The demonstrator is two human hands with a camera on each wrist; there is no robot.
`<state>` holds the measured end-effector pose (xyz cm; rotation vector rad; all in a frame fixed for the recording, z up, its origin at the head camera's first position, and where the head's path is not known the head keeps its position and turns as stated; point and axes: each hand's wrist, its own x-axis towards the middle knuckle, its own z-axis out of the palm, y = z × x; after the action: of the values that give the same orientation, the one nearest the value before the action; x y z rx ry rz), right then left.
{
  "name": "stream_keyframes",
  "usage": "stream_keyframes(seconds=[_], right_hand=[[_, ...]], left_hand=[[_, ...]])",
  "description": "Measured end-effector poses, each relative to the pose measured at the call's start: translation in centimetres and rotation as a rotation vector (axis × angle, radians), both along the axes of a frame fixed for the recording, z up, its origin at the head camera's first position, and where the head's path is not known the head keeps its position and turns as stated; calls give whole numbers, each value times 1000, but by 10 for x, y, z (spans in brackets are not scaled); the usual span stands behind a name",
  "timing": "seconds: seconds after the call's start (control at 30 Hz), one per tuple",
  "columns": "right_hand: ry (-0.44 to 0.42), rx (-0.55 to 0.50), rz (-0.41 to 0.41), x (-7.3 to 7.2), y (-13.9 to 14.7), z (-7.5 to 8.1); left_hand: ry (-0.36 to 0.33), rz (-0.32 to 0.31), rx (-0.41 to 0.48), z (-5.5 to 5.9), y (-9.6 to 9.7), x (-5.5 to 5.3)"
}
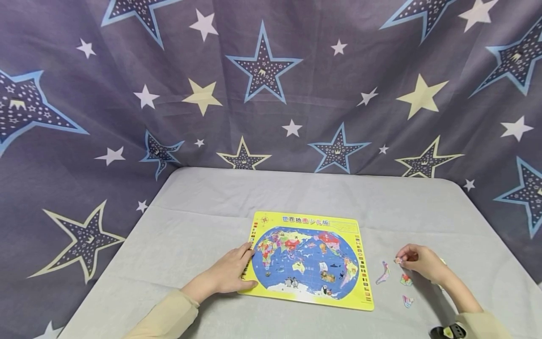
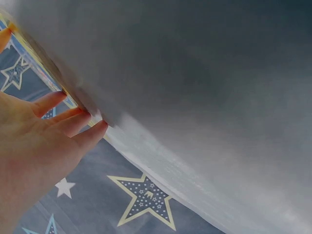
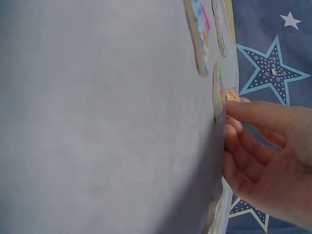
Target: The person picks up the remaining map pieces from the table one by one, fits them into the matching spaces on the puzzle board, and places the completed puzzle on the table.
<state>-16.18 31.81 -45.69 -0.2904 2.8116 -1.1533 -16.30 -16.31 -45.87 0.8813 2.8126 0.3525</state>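
A yellow-bordered world map puzzle board (image 1: 311, 301) lies flat on the table. My left hand (image 1: 228, 269) rests at its left edge, thumb near the lower corner and the other fingers spread along the side; in the left wrist view the fingertips (image 2: 100, 127) touch that edge. To the right of the board, my right hand (image 1: 423, 263) pinches a small puzzle piece (image 1: 398, 260) between thumb and fingers. The right wrist view shows this orange-tinted piece (image 3: 233, 95) at the fingertips. Just below the hand lies a red and green puzzle piece (image 1: 406, 279).
A long, narrow puzzle piece (image 1: 383, 273) lies between the board and my right hand. Nearer me is a blue and pink piece (image 1: 408, 301). More pieces are partly hidden behind the right wrist. The pale cloth-covered table (image 1: 296, 193) meets a star-patterned curtain (image 1: 296, 113).
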Motion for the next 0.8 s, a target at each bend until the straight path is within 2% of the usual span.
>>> stream_keyframes(seconds=[0.33, 0.6, 0.8], right_hand=[[5, -4, -8, 0, 1, -1], [35, -16, -50, -1, 0, 1], [26, -5, -63, -3, -6, 6]], left_hand=[[-3, 2, 1, 0, 0, 0], [-2, 3, 6, 0, 1, 0], [9, 6, 8, -1, 0, 0]])
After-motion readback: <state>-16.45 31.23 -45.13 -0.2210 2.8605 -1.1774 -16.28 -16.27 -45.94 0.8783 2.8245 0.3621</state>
